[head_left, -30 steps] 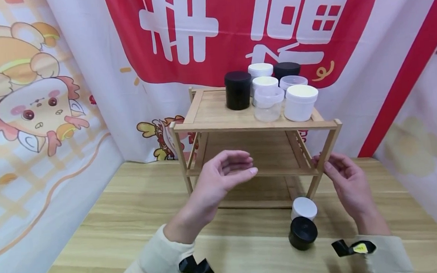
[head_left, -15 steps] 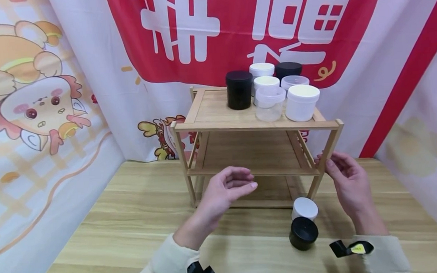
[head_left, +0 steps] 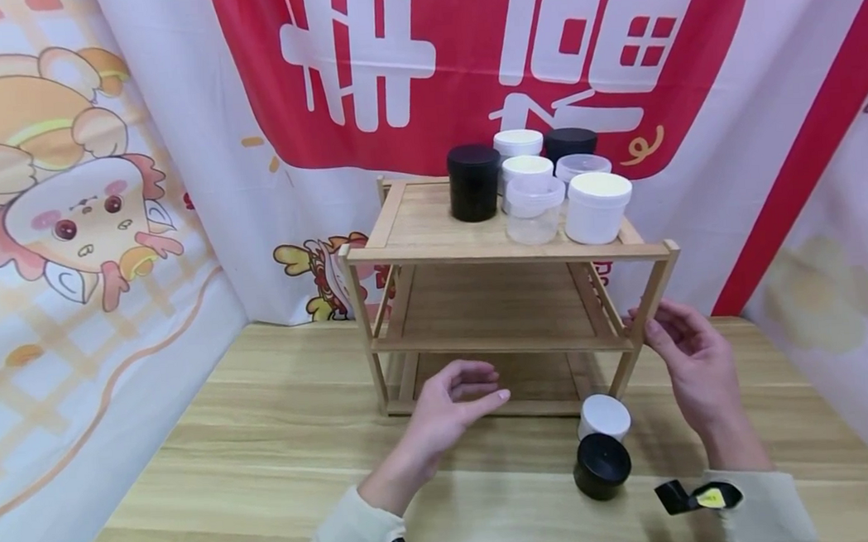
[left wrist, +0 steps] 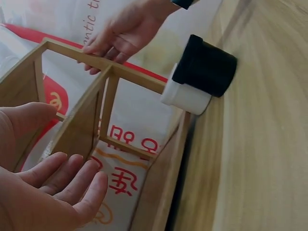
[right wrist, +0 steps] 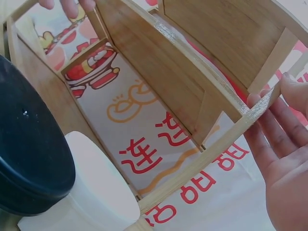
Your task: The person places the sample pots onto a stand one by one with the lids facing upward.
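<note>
A three-tier wooden shelf rack stands on the table. My right hand holds its right front post at the middle tier. In the right wrist view the thumb lies on one side of the post and the fingers reach behind it. My left hand, fingers relaxed and apart from the thumb, hovers in front of the lower tier with nothing in it. Near the rack's right front foot are a white jar and, closer to me, a black jar.
The rack's top tier carries a black jar, a white jar, a clear tub and several other jars behind. A printed cloth hangs behind the rack, with more cloth at both sides. Pale wood table extends to the left.
My left hand has dropped from in front of the middle tier to the lower tier, still holding nothing. The right hand stays on the post, and the rack and jars stay put.
</note>
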`<state>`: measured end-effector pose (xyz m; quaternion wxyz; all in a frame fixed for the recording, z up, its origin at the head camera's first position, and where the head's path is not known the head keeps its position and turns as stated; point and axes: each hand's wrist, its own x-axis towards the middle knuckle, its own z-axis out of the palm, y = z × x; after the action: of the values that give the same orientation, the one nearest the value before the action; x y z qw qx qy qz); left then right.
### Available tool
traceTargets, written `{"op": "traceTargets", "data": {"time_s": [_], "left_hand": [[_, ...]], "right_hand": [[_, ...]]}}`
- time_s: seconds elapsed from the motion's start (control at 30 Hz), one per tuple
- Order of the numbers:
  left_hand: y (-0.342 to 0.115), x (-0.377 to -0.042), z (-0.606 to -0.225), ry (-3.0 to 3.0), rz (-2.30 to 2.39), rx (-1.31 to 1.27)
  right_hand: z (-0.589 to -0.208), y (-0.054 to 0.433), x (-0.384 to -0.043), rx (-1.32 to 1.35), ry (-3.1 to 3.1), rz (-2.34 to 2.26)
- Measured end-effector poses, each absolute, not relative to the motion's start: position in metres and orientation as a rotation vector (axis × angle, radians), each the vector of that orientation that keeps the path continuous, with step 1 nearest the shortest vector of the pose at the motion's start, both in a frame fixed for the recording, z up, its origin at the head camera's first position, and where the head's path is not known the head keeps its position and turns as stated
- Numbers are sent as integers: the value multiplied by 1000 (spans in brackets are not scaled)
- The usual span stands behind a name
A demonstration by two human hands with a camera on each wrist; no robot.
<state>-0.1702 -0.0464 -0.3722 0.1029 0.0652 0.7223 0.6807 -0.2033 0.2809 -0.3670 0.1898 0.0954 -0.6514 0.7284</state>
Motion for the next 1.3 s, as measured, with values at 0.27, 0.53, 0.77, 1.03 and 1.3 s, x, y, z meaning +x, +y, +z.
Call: {"op": "traceTargets", "data": {"time_s": [0.27,0.53,0.77,1.03,1.3], "left_hand": [[-40,-170,-381,2141,1979,209],[-32,-170,-396,2206,1941,276],[-28,-172,-405,2197,1875,249],[-19,-175,-414,2227,1815,261],[-9,-179,-421,2249,1763,288]], "right_hand": [[-367,279,-204,275,-1827,2031],[-367,279,-204,288,-1835,2041],[-364,280,-201,258,-1887,2015],[-364,279,-201,230,-1912,1991],[-365,279,-202,217,-1918,1971]]}}
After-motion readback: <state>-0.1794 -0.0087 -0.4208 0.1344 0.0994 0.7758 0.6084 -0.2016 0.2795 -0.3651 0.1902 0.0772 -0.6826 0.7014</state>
